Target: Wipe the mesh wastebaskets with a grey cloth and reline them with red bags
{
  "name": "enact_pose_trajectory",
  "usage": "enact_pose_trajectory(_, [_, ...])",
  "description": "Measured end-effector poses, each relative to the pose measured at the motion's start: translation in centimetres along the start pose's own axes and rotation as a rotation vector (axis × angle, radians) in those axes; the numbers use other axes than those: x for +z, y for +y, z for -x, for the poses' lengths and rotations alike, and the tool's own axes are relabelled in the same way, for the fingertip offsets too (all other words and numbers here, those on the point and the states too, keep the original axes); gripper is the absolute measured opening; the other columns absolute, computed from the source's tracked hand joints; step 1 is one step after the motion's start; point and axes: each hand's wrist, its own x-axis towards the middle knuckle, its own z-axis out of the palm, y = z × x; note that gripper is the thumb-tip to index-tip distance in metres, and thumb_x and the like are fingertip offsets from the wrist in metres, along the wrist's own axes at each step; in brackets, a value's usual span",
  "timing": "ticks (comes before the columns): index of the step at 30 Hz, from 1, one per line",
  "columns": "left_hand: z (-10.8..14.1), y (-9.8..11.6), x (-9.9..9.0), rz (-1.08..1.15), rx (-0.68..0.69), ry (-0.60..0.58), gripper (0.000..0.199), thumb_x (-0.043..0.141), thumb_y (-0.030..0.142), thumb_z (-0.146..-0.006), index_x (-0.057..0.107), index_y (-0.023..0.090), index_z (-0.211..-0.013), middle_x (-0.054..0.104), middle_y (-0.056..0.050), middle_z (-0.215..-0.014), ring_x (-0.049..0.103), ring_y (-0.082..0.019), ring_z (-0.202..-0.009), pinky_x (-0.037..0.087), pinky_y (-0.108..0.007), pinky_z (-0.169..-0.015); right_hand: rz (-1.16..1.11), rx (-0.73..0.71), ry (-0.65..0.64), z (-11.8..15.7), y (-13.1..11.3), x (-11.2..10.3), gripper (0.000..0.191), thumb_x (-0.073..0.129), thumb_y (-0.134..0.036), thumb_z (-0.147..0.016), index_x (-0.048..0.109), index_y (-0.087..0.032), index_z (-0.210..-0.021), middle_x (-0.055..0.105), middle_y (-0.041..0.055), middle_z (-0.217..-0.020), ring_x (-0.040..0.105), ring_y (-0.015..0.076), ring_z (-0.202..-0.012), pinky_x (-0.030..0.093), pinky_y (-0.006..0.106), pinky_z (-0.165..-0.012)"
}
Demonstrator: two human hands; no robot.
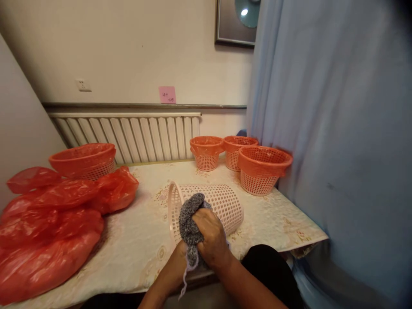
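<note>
Clenching grey cloth [186,223] in our right hand [210,235], we are facing the crosswise pink basket [225,205], mouth leftward; left hand [179,258]: hold unclear.

- White slatted radiator [143,138] low against the cream wall [122,56]
- Horizontal pipe [128,105] above it
- Pink sticky note [167,95] with handwriting, just above the pipe
- White wall socket [83,85], left of the note
- Dark-framed picture [230,28], partly behind the curtain [337,128]
- That curtain, pale blue, hanging at right
</note>
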Motion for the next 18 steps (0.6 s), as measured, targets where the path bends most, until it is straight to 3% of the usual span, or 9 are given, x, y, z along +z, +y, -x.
enact_pose_trajectory(4, [-0.5,-0.4,0.3,0.011,0.009,-0.001,0.037,0.056,0.021,-0.078,0.065,0.014,-0.114,0.069,-0.007,-0.115,0.054,-0.029,-0.118,0.037,-0.042,-0.107,0.074,0.042,0.062,-0.9,4.4,-1.5,0.045,0.043,-0.004,-0.07,0.064,-0.018,-0.106,0.063,0.0074,-0.104,0.053,0.0222,-0.103,0.041,0.036,-0.093])
enact_pose_trajectory(8, [-0.3,-0.7,-0.1,-0.007,-0.009,-0.012,0.041,0.054,0.02,-0.078,0.063,0.015,-0.118,0.068,-0.008,-0.12,0.053,-0.028,-0.121,0.035,-0.044,-0.109,0.31,0.41,0.153,-0.9,10.9,-5.5,0.038,0.046,-0.008,-0.071,0.068,-0.018,-0.101,0.065,0.0078,-0.099,0.056,0.0219,-0.098,0.043,0.031,-0.088])
enact_pose_trajectory(11, [-0.3,-0.3,-0.4,-0.014,-0.021,-0.04,0.04,0.054,0.021,-0.079,0.065,0.017,-0.117,0.068,-0.006,-0.119,0.054,-0.027,-0.121,0.035,-0.044,-0.109,0.409,0.663,0.241,-0.1,13.4,-6.9,0.037,0.047,-0.011,-0.071,0.067,-0.017,-0.102,0.064,0.0082,-0.089,0.057,0.0222,-0.089,0.045,0.032,-0.083])
enact_pose_trajectory(13, [-0.6,0.1,-0.5,-0.005,-0.032,-0.065,0.04,0.055,0.021,-0.078,0.066,0.018,-0.116,0.07,-0.005,-0.115,0.054,-0.027,-0.12,0.036,-0.044,-0.109,0.414,0.647,0.282,0.5,12.9,-6.2,0.038,0.046,-0.011,-0.072,0.067,-0.015,-0.104,0.063,0.0101,-0.091,0.057,0.0238,-0.091,0.045,0.035,-0.085])
enact_pose_trajectory(18, [-1.6,0.5,-0.4,0.07,0.017,-0.117,0.036,0.059,0.022,-0.077,0.067,0.016,-0.112,0.072,-0.005,-0.11,0.056,-0.028,-0.115,0.042,-0.041,-0.103,0.146,0.192,0.2,1.4,6.0,-1.3,0.053,0.043,-0.005,-0.064,0.061,-0.018,-0.112,0.061,0.0095,-0.106,0.051,0.0247,-0.107,0.042,0.042,-0.096])
